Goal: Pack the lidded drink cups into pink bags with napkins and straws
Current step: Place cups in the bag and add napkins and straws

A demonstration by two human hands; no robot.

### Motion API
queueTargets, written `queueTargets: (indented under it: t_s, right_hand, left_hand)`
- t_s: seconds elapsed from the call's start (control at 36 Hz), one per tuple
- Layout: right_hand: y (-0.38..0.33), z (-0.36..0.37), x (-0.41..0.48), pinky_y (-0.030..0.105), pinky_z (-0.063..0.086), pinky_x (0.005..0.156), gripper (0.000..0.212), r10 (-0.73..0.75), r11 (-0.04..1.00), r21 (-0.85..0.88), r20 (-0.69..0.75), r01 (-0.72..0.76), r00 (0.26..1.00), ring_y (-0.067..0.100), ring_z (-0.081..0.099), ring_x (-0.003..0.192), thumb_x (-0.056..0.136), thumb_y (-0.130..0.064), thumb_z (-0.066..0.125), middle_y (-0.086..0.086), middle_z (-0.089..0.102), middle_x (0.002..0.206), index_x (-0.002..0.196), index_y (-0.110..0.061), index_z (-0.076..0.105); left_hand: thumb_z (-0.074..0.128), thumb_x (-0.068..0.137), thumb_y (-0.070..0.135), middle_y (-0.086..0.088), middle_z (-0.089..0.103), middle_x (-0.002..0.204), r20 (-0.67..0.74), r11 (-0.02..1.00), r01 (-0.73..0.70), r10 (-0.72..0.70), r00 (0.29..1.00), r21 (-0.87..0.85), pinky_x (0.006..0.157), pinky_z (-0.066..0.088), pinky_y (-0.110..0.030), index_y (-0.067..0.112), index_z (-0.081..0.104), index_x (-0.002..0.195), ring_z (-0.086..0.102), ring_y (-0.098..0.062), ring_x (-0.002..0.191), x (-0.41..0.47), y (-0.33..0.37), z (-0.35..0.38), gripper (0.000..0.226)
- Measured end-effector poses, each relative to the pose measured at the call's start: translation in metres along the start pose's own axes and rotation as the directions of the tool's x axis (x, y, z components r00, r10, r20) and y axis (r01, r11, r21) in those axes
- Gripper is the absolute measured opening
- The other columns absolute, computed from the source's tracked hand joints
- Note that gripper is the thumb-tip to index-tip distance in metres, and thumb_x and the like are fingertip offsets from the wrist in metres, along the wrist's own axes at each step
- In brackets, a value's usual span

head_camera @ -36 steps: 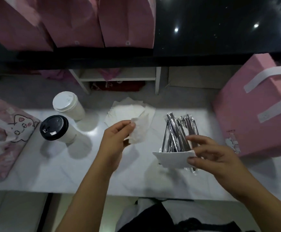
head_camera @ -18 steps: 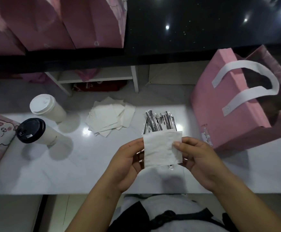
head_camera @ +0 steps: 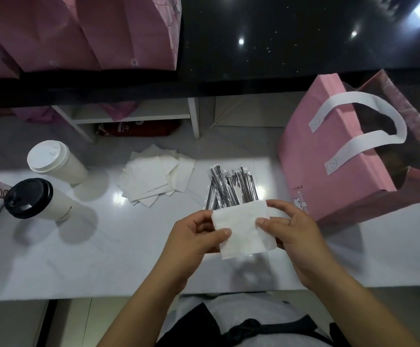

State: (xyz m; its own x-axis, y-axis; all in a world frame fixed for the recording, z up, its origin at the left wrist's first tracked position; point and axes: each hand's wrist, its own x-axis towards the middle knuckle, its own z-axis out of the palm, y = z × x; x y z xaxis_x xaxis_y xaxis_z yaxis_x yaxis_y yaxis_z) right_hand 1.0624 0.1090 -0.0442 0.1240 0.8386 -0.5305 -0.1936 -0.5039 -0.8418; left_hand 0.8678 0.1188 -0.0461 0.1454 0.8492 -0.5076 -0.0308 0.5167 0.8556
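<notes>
Nearest, a grey garment with a dark tie [head_camera: 251, 326] at the frame's bottom edge. Just beyond, over the glossy white counter [head_camera: 78, 259], both hands raised and pinched on one white napkin [head_camera: 244, 231]: left hand [head_camera: 191, 241] with thumb pressed on the lower left part, right hand [head_camera: 294, 231] with thumb on the right edge and fingers curled behind. Flat, roughly square, soft and matte, slightly rotated so the upper left corner sits lower than the upper right; no clear long axis.

Directly behind the napkin, a loose bundle of wrapped straws [head_camera: 231, 189] lying on the counter, dark and shiny inside clear crinkled sleeves, long axes running away from the body, fanned a little, near ends hidden by the napkin. Left of these, a messy stack of napkins [head_camera: 153, 181], thin, overlapping at odd angles.

Further left, two paper cups: black-lidded cup [head_camera: 28, 199] and white-lidded cup [head_camera: 48, 156], near each other. Right, an open pink bag [head_camera: 329, 171], matte paper, boxy, with flat white strap handles. Far back, more pink bags [head_camera: 91, 33] in a row.
</notes>
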Motion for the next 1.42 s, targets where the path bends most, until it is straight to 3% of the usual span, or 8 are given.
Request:
queueTargets:
  t_s: [0.19, 0.33, 0.53, 0.61, 0.69, 0.92, 1.22, 1.42]
  right_hand:
    - [0.013, -0.003, 0.0, 0.039, 0.057, 0.081, 0.016, -0.001, 0.999, -0.045, -0.02, 0.0, 1.0, 0.023, 0.07, 0.078, 0.081, 0.003, 0.074, 0.016, 0.075, 0.084, 0.096, -0.001, 0.07]
    - [0.024, -0.006, 0.015, 0.023, 0.053, 0.067, 0.012, -0.112, 0.959, -0.268, -0.063, 0.091, 0.992, 0.013, 0.066, 0.072, 0.082, 0.0, 0.075, 0.008, 0.074, 0.082, 0.086, -0.012, 0.074]
    - [0.038, 0.02, 0.053, 0.03, 0.05, 0.07, 0.03, -0.175, 0.543, -0.836, -0.023, 0.077, 0.984, 0.015, 0.063, 0.082, 0.082, -0.042, 0.075, -0.007, 0.067, 0.092, 0.102, -0.022, 0.064]
    - [0.045, 0.039, 0.066, 0.033, 0.052, 0.074, 0.042, -0.177, 0.355, -0.934, -0.037, 0.029, 0.983, 0.02, 0.063, 0.089, 0.082, -0.054, 0.069, -0.004, 0.065, 0.096, 0.104, -0.021, 0.058]
    - [0.054, 0.051, 0.076, 0.035, 0.053, 0.075, 0.037, -0.191, 0.296, -0.955, -0.088, -0.028, 0.978, 0.023, 0.064, 0.089, 0.085, -0.052, 0.066, -0.003, 0.065, 0.097, 0.101, -0.02, 0.057]
    - [0.069, 0.054, 0.075, 0.028, 0.043, 0.063, 0.009, -0.253, 0.411, -0.905, -0.231, -0.111, 0.939, 0.021, 0.06, 0.077, 0.09, -0.027, 0.063, -0.003, 0.07, 0.092, 0.098, -0.024, 0.067]
    - [0.069, 0.043, 0.065, 0.039, 0.058, 0.071, 0.017, -0.226, 0.78, -0.615, -0.446, -0.113, 0.866, 0.019, 0.068, 0.071, 0.086, -0.015, 0.073, -0.008, 0.071, 0.075, 0.078, -0.029, 0.072]
    - [0.071, 0.06, 0.064, 0.034, 0.057, 0.077, 0.018, -0.252, 0.836, -0.548, -0.439, -0.035, 0.863, 0.011, 0.066, 0.071, 0.082, -0.012, 0.079, -0.013, 0.067, 0.074, 0.076, -0.027, 0.072]
  left_hand:
    - [0.072, 0.085, 0.001, -0.012, 0.072, 0.08, -0.061, 0.986, -0.075, 0.085, 0.995, 0.149, 0.067, 0.055, -0.029, 0.015, 0.076, 0.09, 0.064, -0.015, 0.069, 0.008, -0.009, -0.014, 0.016]
    - [0.067, 0.089, 0.0, -0.008, 0.075, 0.085, -0.138, 0.995, -0.021, 0.034, 0.99, 0.095, 0.07, 0.06, -0.035, 0.012, 0.074, 0.094, 0.07, -0.018, 0.076, 0.012, -0.011, -0.034, 0.016]
    - [0.062, 0.092, -0.001, -0.008, 0.075, 0.096, -0.256, 1.0, -0.022, 0.017, 0.967, -0.017, 0.065, 0.058, -0.029, 0.01, 0.073, 0.099, 0.072, -0.02, 0.084, 0.019, -0.015, -0.067, 0.017]
    - [0.061, 0.093, -0.001, -0.01, 0.075, 0.1, -0.253, 0.998, -0.042, 0.027, 0.967, -0.054, 0.068, 0.058, -0.033, 0.009, 0.072, 0.101, 0.072, -0.023, 0.089, 0.02, -0.013, -0.076, 0.017]
    - [0.061, 0.093, -0.001, -0.008, 0.075, 0.097, -0.239, 0.996, -0.054, 0.036, 0.97, -0.069, 0.066, 0.057, -0.03, 0.009, 0.073, 0.1, 0.072, -0.021, 0.086, 0.02, -0.01, -0.083, 0.017]
    - [0.06, 0.093, -0.002, -0.003, 0.075, 0.09, -0.185, 0.994, -0.062, 0.044, 0.982, -0.094, 0.064, 0.057, -0.028, 0.008, 0.072, 0.1, 0.071, -0.016, 0.081, 0.02, -0.01, -0.105, 0.017]
    - [0.06, 0.092, -0.003, -0.003, 0.074, 0.089, -0.089, 0.994, -0.071, 0.063, 0.994, -0.084, 0.064, 0.057, -0.03, 0.006, 0.072, 0.1, 0.07, -0.013, 0.079, 0.025, -0.009, -0.127, 0.017]
    - [0.061, 0.091, -0.002, -0.003, 0.075, 0.089, -0.034, 0.997, -0.056, 0.055, 0.998, -0.045, 0.064, 0.055, -0.03, 0.013, 0.073, 0.094, 0.069, -0.015, 0.079, 0.026, -0.011, -0.132, 0.019]
